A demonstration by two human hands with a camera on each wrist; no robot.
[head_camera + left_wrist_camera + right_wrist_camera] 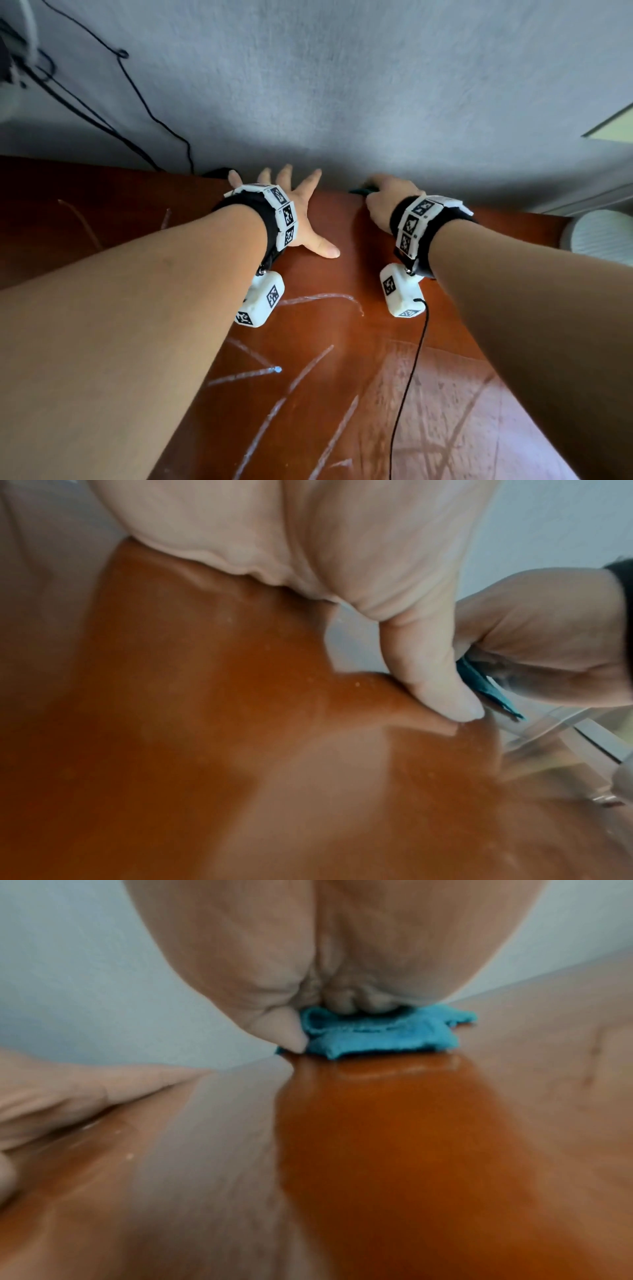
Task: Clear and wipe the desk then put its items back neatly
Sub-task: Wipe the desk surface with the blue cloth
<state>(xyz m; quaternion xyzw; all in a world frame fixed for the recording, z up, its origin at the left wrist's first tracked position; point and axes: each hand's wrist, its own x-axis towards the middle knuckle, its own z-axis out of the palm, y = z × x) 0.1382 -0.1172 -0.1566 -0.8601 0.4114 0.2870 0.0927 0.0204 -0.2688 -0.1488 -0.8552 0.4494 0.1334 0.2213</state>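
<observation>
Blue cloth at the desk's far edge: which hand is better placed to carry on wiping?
The right hand. It already holds the blue cloth against the desk at the far edge. The left hand lies flat with fingers spread, holding nothing.

The left hand [308, 547] presses its thumb on the desk [205, 723], beside the right hand [548, 631] gripping a blue cloth [486, 685].

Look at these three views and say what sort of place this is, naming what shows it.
Probably a home or office room with a desk against a wall. A glossy reddish-brown desk meets a plain grey wall, black cables hang behind it, and the right hand presses a blue cloth on it.
</observation>
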